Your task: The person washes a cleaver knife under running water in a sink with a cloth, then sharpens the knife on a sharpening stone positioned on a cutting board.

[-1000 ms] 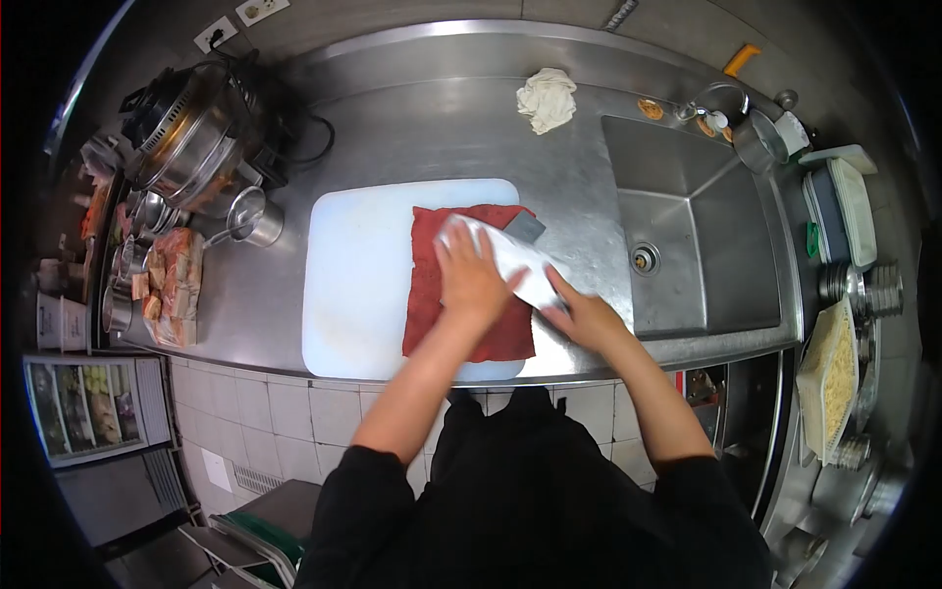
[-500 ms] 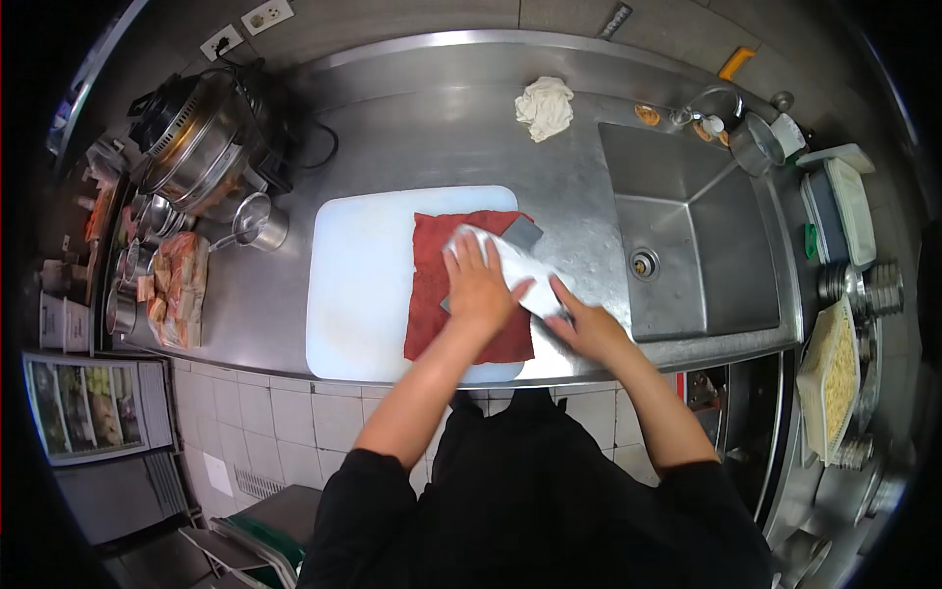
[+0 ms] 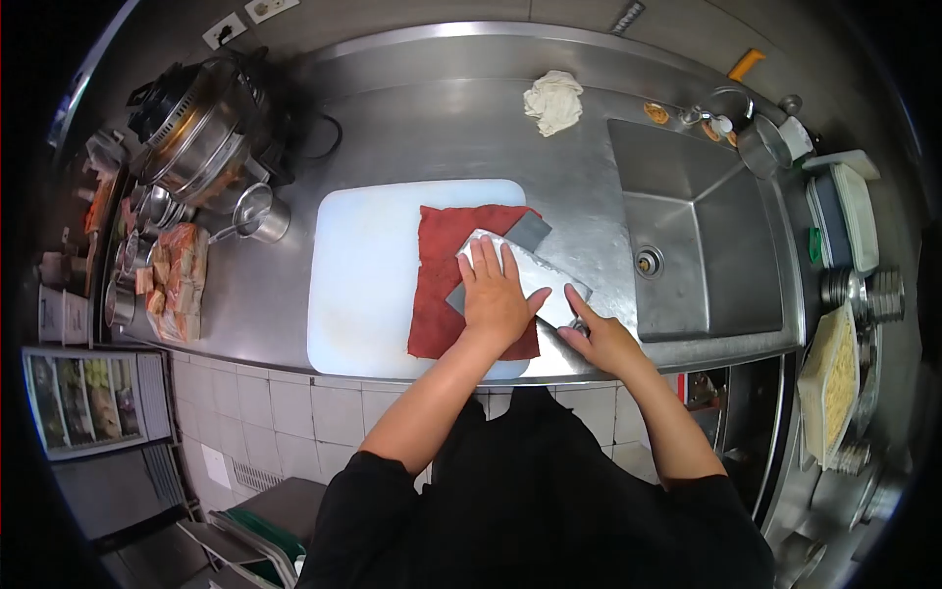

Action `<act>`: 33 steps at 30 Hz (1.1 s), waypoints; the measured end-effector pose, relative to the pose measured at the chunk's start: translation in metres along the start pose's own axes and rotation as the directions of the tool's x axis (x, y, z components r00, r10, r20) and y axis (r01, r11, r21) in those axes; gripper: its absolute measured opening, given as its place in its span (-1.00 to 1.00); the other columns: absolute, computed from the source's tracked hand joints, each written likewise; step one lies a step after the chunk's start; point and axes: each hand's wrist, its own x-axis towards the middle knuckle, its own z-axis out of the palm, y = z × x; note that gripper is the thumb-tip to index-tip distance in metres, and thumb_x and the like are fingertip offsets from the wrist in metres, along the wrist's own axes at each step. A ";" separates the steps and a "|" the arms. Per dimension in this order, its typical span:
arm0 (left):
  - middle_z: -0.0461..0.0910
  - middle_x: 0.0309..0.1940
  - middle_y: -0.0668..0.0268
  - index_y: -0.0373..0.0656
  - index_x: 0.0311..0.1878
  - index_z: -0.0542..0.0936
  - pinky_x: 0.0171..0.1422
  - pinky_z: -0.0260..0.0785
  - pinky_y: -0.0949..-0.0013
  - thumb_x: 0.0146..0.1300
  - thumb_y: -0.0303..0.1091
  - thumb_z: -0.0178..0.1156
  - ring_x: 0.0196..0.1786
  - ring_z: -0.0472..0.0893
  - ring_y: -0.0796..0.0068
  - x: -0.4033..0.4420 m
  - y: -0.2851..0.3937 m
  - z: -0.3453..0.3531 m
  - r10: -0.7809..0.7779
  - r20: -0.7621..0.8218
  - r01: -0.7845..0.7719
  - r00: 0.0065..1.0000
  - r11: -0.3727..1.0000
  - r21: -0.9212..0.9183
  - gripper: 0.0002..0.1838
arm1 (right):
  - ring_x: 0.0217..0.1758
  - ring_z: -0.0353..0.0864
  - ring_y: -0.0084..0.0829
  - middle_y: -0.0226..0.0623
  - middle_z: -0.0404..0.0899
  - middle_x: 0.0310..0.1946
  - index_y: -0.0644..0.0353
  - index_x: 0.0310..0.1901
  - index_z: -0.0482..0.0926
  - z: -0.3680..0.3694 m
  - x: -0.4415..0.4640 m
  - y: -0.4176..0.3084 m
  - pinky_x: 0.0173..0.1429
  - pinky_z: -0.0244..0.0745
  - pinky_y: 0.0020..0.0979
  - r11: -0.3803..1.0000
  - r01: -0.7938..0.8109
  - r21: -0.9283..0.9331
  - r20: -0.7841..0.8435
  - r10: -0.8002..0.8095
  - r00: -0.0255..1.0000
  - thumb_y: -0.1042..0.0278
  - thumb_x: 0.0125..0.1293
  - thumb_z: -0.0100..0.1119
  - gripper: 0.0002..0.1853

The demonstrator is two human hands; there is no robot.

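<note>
Since a second ago, the broad knife (image 3: pixel 538 272) has slid toward the sink side and a little nearer my body, both hands going along with it; it now lies aslant over a grey block (image 3: pixel 531 232), whose corners show beyond the blade at the upper right and lower left.

My left hand (image 3: pixel 494 306) rests flat on the pale blade, fingers slightly spread and thumb held apart, gripping nothing; my right hand (image 3: pixel 606 344) is closed around the handle end, forefinger stretched onto the blade, so that most of the handle is hidden.

Under the block lies a red cloth (image 3: pixel 440 270), spread over the right part of a white cutting board (image 3: pixel 361 280) and reaching past its right edge; the board sits on the steel counter (image 3: pixel 422 133), with the sink (image 3: pixel 731 245) to my right; a crumpled white cloth (image 3: pixel 552 103) lies farther back, well apart from both hands; a metal pitcher (image 3: pixel 263 218) stands to the left of the board.
</note>
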 end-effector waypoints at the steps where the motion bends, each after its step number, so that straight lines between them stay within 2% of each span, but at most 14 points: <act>1: 0.05 0.60 -0.24 -0.38 0.57 0.20 0.68 -0.27 -0.24 0.34 0.48 -0.01 0.68 -0.06 -0.21 0.003 -0.007 0.000 -0.001 0.008 0.001 1.000 1.000 0.000 0.10 | 0.00 0.72 0.12 0.08 0.74 -0.12 -0.36 0.61 0.12 0.003 -0.005 0.002 0.13 0.59 -0.04 1.000 0.009 0.008 -0.032 -0.008 0.999 -0.29 0.41 0.10 -0.20; 4: 0.06 0.60 -0.24 -0.38 0.54 0.25 0.69 -0.24 -0.17 0.33 0.47 0.03 0.68 -0.02 -0.16 0.056 -0.056 0.005 -0.084 -0.117 0.075 0.990 0.994 -0.080 0.08 | 0.00 0.72 0.12 0.07 0.74 -0.13 -0.35 0.62 0.10 -0.011 0.062 -0.028 0.14 0.58 -0.03 0.995 0.035 -0.090 0.019 -0.033 0.999 -0.30 0.41 0.09 -0.19; 6: 0.14 0.56 -0.26 -0.41 0.51 0.27 0.68 -0.15 -0.14 0.29 0.43 0.12 0.64 0.06 -0.21 0.083 -0.086 -0.006 -0.098 -0.112 0.083 0.989 0.989 -0.126 0.08 | -0.01 0.72 0.11 0.06 0.74 -0.15 -0.36 0.62 0.09 -0.010 0.107 -0.041 0.13 0.59 -0.03 0.991 0.098 -0.091 -0.034 -0.102 0.994 -0.30 0.41 0.09 -0.19; 10: 0.11 0.56 -0.29 -0.41 0.53 0.26 0.67 -0.19 -0.20 0.34 0.45 0.04 0.65 0.02 -0.25 0.058 -0.057 0.000 -0.043 -0.147 0.037 0.988 0.998 -0.044 0.07 | -0.01 0.73 0.10 0.04 0.74 -0.13 -0.36 0.62 0.09 -0.014 0.067 -0.030 0.13 0.59 -0.04 0.995 0.002 -0.100 0.001 -0.002 1.000 -0.29 0.42 0.09 -0.20; 12: 0.09 0.56 -0.32 -0.42 0.54 0.24 0.67 -0.24 -0.25 0.35 0.44 0.01 0.65 -0.01 -0.27 0.021 -0.019 0.001 0.003 -0.081 -0.001 0.997 1.000 0.025 0.07 | 0.00 0.73 0.10 0.04 0.74 -0.09 -0.37 0.62 0.09 -0.008 0.016 -0.005 0.13 0.59 -0.04 0.999 -0.053 0.001 0.064 0.053 0.997 -0.28 0.43 0.09 -0.21; 14: 0.08 0.57 -0.31 -0.42 0.56 0.21 0.66 -0.29 -0.29 0.36 0.44 0.00 0.66 -0.03 -0.25 0.003 0.001 0.004 0.015 -0.054 -0.017 0.998 0.999 -0.030 0.07 | 0.00 0.73 0.09 0.03 0.73 -0.09 -0.38 0.62 0.09 -0.002 0.005 0.005 0.13 0.59 -0.04 0.999 -0.050 0.001 0.053 0.050 0.997 -0.27 0.43 0.09 -0.21; 20: 0.10 0.56 -0.31 -0.41 0.53 0.26 0.68 -0.22 -0.19 0.31 0.45 0.06 0.65 0.02 -0.24 0.084 -0.080 0.000 -0.054 -0.143 0.040 0.988 0.994 -0.101 0.09 | 0.01 0.72 0.09 0.01 0.74 -0.07 -0.41 0.61 0.09 -0.008 0.104 -0.029 0.14 0.59 -0.03 0.994 0.065 -0.088 -0.037 -0.069 0.997 -0.28 0.43 0.08 -0.22; 21: 0.11 0.56 -0.31 -0.41 0.53 0.27 0.69 -0.20 -0.16 0.31 0.45 0.07 0.64 0.04 -0.24 0.087 -0.083 -0.003 -0.054 -0.134 0.036 0.989 0.990 -0.136 0.08 | 0.03 0.71 0.11 0.02 0.73 -0.08 -0.42 0.61 0.08 -0.013 0.101 -0.040 0.14 0.58 -0.02 0.997 0.014 -0.070 -0.007 -0.015 1.000 -0.30 0.43 0.07 -0.22; 24: 0.11 0.56 -0.29 -0.38 0.54 0.27 0.68 -0.21 -0.18 0.32 0.45 0.05 0.64 0.04 -0.23 0.060 -0.053 0.006 -0.017 -0.182 0.011 0.983 0.999 -0.035 0.06 | -0.02 0.73 0.09 0.01 0.74 -0.17 -0.42 0.62 0.08 -0.004 0.059 -0.020 0.10 0.59 -0.03 0.998 0.008 -0.059 -0.040 -0.010 0.999 -0.28 0.42 0.10 -0.21; 25: 0.11 0.57 -0.27 -0.38 0.54 0.26 0.68 -0.23 -0.21 0.34 0.44 0.04 0.65 0.02 -0.22 0.039 -0.033 0.001 0.002 -0.135 -0.002 0.991 1.000 -0.004 0.06 | -0.02 0.73 0.09 0.01 0.74 -0.17 -0.42 0.62 0.08 0.001 0.038 -0.007 0.10 0.59 -0.03 0.998 0.007 -0.061 -0.039 -0.009 0.999 -0.28 0.42 0.10 -0.21; 27: 0.10 0.57 -0.27 -0.38 0.54 0.26 0.67 -0.26 -0.23 0.34 0.43 0.04 0.65 0.01 -0.22 0.007 -0.002 0.004 0.038 -0.095 -0.039 0.995 0.999 -0.001 0.05 | -0.18 0.77 0.08 -0.10 0.76 -0.26 -0.40 0.63 0.05 0.009 -0.006 0.018 -0.04 0.64 -0.05 0.999 -0.033 0.005 -0.003 0.033 0.999 -0.23 0.39 0.20 -0.15; 28: 0.10 0.57 -0.27 -0.38 0.54 0.26 0.67 -0.26 -0.24 0.34 0.43 0.05 0.65 0.01 -0.22 0.001 0.003 0.007 0.048 -0.103 -0.050 0.993 0.999 -0.014 0.05 | -0.23 0.76 0.10 -0.09 0.76 -0.25 -0.38 0.64 0.03 0.015 -0.012 0.017 -0.07 0.64 -0.04 1.000 -0.016 -0.018 -0.061 0.015 0.998 -0.22 0.39 0.19 -0.13; 31: 0.10 0.55 -0.31 -0.45 0.47 0.30 0.67 -0.19 -0.21 0.28 0.38 0.19 0.63 0.02 -0.29 0.030 -0.025 0.008 0.039 -0.233 -0.064 0.972 0.993 -0.101 0.05 | -0.16 0.75 0.11 0.00 0.75 -0.23 -0.37 0.64 0.03 0.007 0.020 -0.004 -0.01 0.62 -0.03 0.998 -0.018 -0.056 -0.065 0.015 0.998 -0.22 0.40 0.17 -0.15; 33: 0.19 0.52 -0.25 -0.39 0.47 0.31 0.66 -0.11 -0.16 0.24 0.36 0.25 0.61 0.12 -0.19 0.064 -0.053 0.009 -0.021 -0.282 -0.009 0.959 0.994 -0.105 0.04 | -0.07 0.73 0.12 0.02 0.75 -0.18 -0.36 0.64 0.03 -0.001 0.061 -0.021 0.07 0.60 -0.02 0.992 -0.004 -0.126 -0.076 -0.005 0.997 -0.25 0.41 0.12 -0.16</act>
